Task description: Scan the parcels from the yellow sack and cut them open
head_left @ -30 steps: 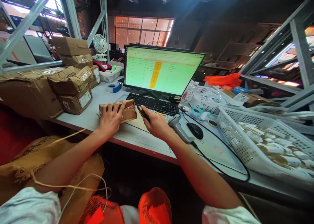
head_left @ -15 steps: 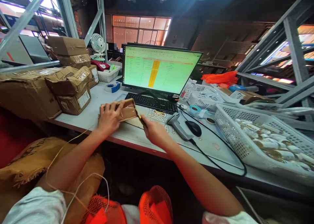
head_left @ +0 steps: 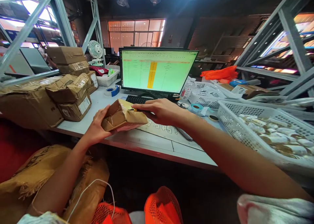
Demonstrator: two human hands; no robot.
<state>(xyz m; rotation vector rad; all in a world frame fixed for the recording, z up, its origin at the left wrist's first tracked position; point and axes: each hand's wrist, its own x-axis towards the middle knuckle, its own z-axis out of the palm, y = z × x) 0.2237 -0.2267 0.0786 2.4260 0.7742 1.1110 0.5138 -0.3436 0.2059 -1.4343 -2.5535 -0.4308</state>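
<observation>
Left hand (head_left: 96, 128) grips taped parcel (head_left: 124, 118); right hand (head_left: 160, 111) closed on tool (head_left: 133, 109), possibly cutter, mostly hidden.

Cannot read the rows on the green spreadsheet of the black flat monitor (head_left: 157, 71): too small. Shows only a back strip of the black keyboard (head_left: 137, 99), the rest covered by the brown taped cardboard parcel (head_left: 122, 117) and the right hand (head_left: 159, 111). Shows just the tip of a yellow-and-black tool (head_left: 133, 109) between that hand's fingers, kind unclear. Cuts off the white perforated plastic basket (head_left: 233, 129) at the right edge and the big crumpled brown carton (head_left: 24, 102) at the left. Cannot make out the print on the white carton label (head_left: 84, 103).
</observation>
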